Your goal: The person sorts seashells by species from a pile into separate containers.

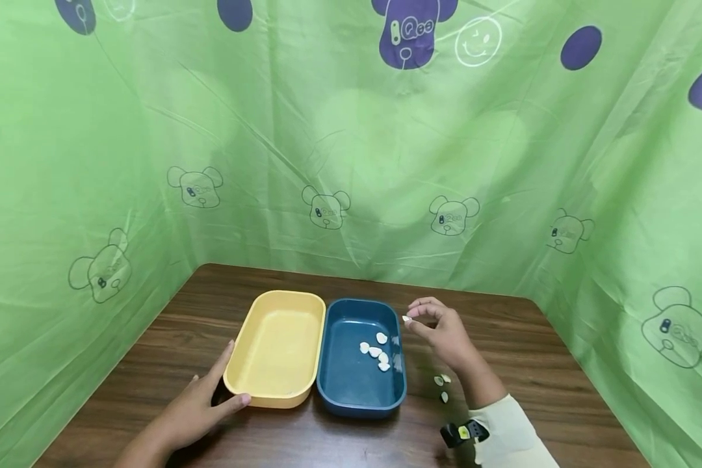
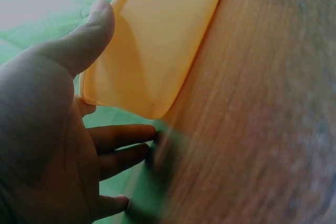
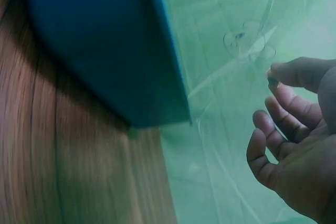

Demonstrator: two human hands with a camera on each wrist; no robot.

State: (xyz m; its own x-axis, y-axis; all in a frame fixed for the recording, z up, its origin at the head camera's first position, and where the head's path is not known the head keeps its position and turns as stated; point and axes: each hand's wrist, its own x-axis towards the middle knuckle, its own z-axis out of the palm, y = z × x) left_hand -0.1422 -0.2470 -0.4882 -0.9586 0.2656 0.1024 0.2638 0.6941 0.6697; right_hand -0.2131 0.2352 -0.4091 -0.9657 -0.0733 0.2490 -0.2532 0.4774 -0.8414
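Right of the blue tray (image 1: 342, 370), the right hand (image 1: 446, 333) pinches a shell-like piece (image 1: 407, 318), likely placing, needing leftward release; the left hand (image 1: 200, 404) is spread.

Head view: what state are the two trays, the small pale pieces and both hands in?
Yellow tray: upright, open-topped.
Blue tray: upright, open-topped, holding several pale pieces.
Loose pieces: lying on the table.
Held piece: off the table, near the blue tray's rim.
Left hand: at the yellow tray's near left corner.
Right hand: pinching the held piece.
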